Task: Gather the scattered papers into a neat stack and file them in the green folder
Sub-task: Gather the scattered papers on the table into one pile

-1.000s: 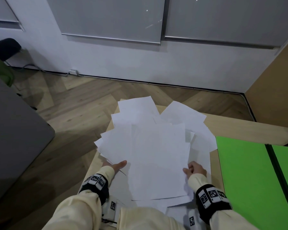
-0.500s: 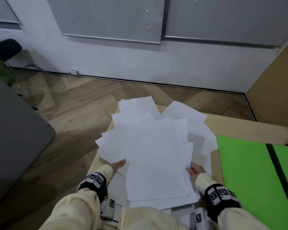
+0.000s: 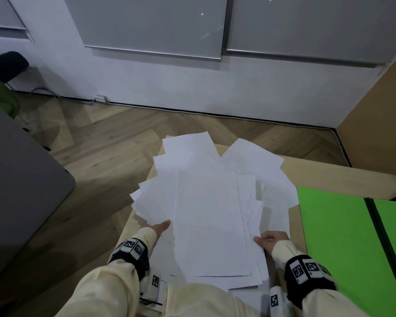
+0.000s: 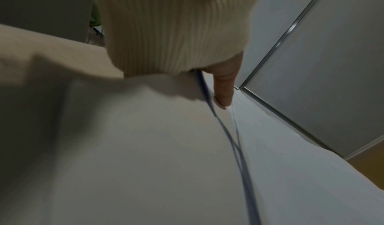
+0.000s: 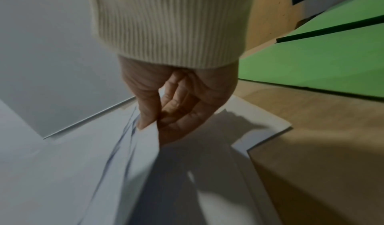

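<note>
Several white papers (image 3: 206, 216) lie fanned over the left end of a wooden table (image 3: 329, 172). My left hand (image 3: 157, 227) holds the pile's left edge, thumb on top and fingers hidden under the sheets; the left wrist view shows its thumb (image 4: 223, 89) against the sheet edges (image 4: 234, 140). My right hand (image 3: 270, 240) pinches the right edge of the upper sheets; in the right wrist view the right hand (image 5: 153, 118) holds several sheets (image 5: 133, 146) between thumb and fingers, lifted off the table. The green folder (image 3: 341, 236) lies open to the right, apart from the papers.
The folder's dark spine (image 3: 380, 236) runs between its two green halves. Some papers overhang the table's far left corner above the wooden floor (image 3: 101, 156). A grey surface (image 3: 16, 179) stands at the left, a wooden panel (image 3: 380, 115) at the right.
My right hand has drawn back toward me with the sheets' right edge. The top sheets have turned straighter and slid together over the pile. My left hand has barely moved.
</note>
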Demonstrator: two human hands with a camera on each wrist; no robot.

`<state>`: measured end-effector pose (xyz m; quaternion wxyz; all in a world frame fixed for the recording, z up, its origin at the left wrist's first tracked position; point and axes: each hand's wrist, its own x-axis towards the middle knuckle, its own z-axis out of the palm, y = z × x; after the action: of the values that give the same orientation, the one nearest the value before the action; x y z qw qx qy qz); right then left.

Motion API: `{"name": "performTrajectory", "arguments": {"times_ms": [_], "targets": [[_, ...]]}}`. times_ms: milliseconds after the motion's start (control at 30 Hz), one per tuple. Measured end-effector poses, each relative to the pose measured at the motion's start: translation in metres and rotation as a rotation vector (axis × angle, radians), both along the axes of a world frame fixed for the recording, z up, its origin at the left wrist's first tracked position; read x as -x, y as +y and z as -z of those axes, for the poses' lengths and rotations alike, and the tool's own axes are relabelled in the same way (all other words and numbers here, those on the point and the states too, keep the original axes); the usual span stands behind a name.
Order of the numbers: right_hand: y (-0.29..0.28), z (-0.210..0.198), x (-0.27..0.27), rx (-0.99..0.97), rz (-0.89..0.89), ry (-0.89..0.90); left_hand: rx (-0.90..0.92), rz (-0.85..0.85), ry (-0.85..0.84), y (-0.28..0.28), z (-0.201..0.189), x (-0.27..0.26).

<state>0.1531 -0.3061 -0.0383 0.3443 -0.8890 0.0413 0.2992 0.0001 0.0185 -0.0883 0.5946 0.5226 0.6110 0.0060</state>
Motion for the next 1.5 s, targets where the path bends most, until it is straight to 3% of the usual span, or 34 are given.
{"name": "performTrajectory", "arguments": {"times_ms": [133, 267, 333, 400, 533, 667, 800, 1000, 1167, 1367, 1500], "targets": [[0.006, -0.018, 0.007, -0.017, -0.088, -0.108, 0.017, 0.018, -0.028, 0.001, 0.000, 0.002], [0.014, -0.042, 0.008, -0.002, -0.030, -0.603, 0.050, -0.100, -0.074, 0.001, 0.002, 0.001], [0.023, -0.046, 0.008, 0.033, -0.149, -0.632, 0.124, -0.176, -0.153, -0.002, -0.001, 0.000], [0.029, -0.045, 0.004, 0.150, -0.197, -0.546, 0.135, -0.213, -0.181, -0.001, 0.003, -0.002], [0.025, -0.047, -0.004, 0.267, -0.020, -0.469, 0.097, -0.165, -0.124, 0.003, 0.011, -0.003], [0.014, -0.051, -0.003, 0.188, 0.189, -0.599, 0.057, -0.136, -0.067, 0.003, 0.006, 0.000], [-0.001, -0.047, -0.008, 0.172, 0.273, -0.537, 0.025, -0.101, -0.058, 0.004, 0.011, -0.001], [-0.010, -0.078, -0.023, -0.034, 0.487, -0.965, -0.023, -0.039, -0.007, 0.005, 0.019, 0.000], [0.006, -0.143, -0.035, -0.269, 0.431, -1.292, -0.061, 0.027, 0.041, 0.008, 0.011, -0.002], [0.034, -0.232, -0.018, -0.469, 0.171, -1.518, -0.073, 0.077, 0.014, 0.012, 0.008, -0.002], [0.046, -0.260, -0.028, -0.505, 0.040, -1.493, -0.113, 0.110, 0.085, 0.011, 0.001, -0.004]]}}
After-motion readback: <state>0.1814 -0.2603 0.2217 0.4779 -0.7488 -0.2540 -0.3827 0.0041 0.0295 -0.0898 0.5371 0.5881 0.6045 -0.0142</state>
